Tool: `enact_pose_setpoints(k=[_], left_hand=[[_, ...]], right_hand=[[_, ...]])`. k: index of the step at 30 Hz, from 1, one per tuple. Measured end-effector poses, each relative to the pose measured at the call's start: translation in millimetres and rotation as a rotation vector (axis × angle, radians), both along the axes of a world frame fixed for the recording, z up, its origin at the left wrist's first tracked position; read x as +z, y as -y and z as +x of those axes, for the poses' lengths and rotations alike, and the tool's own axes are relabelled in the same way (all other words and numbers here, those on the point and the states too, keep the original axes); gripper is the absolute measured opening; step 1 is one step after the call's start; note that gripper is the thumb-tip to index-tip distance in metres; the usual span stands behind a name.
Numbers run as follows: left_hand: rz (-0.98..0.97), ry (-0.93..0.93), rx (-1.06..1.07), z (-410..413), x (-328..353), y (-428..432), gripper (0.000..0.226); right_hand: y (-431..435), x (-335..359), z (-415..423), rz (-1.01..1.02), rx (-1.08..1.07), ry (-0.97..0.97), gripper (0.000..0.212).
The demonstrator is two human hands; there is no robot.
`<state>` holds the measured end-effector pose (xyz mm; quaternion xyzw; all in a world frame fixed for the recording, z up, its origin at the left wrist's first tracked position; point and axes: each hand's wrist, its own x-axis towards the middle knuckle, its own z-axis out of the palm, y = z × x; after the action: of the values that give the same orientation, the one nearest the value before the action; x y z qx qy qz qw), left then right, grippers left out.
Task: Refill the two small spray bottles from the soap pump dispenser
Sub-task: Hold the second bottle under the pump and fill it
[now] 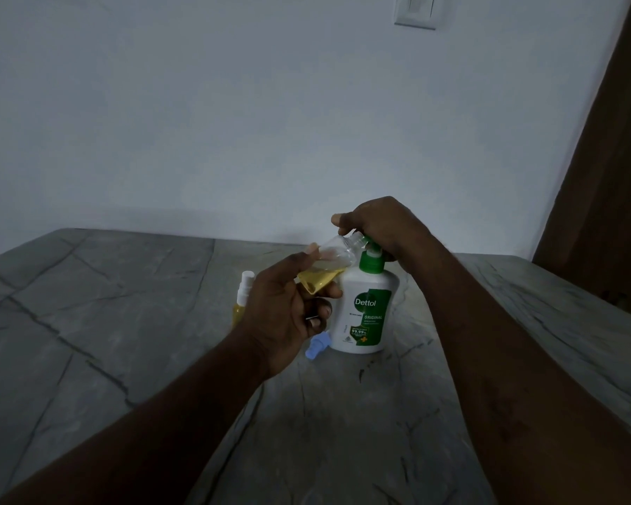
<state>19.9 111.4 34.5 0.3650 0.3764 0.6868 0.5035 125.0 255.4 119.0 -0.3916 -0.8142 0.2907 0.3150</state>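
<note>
Now the left hand (285, 315) grips a small clear spray bottle (325, 264), uncapped and tilted, with its open neck up against the nozzle of the soap pump dispenser (367, 308). Yellow liquid pools in the low end of the bottle, against the fingers. The right hand (379, 224) is closed down over the dispenser's green pump head (370, 260), thumb out to the left. The white Dettol dispenser stands upright on the grey marbled surface (124, 304). A second small spray bottle (242, 297), holding yellow liquid and wearing its white sprayer top, stands upright just behind the left hand and is partly hidden by it. A light blue sprayer cap (317, 346) lies on the surface, just beside the dispenser's base and below the left hand. A white wall switch (418, 10) sits on the pale wall behind.
</note>
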Motion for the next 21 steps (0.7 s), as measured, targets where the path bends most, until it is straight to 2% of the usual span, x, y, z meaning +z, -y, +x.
enact_pose_setpoints(k=[6,13,21], left_hand=[[-0.002,-0.005,0.0,-0.6,-1.6,-1.1,0.051],[-0.004,-0.014,-0.013,-0.4,-2.0,-1.8,0.046],[0.004,-0.018,-0.019,-0.9,-1.1,-1.7,0.047]], right_hand=[[-3.6,-2.2,-1.1,-0.018,0.017,-0.001,0.028],[0.9,2.4,0.4,0.146,-0.038,-0.054,0.036],[-0.4,1.5,2.1,0.061,-0.003,-0.05,0.035]])
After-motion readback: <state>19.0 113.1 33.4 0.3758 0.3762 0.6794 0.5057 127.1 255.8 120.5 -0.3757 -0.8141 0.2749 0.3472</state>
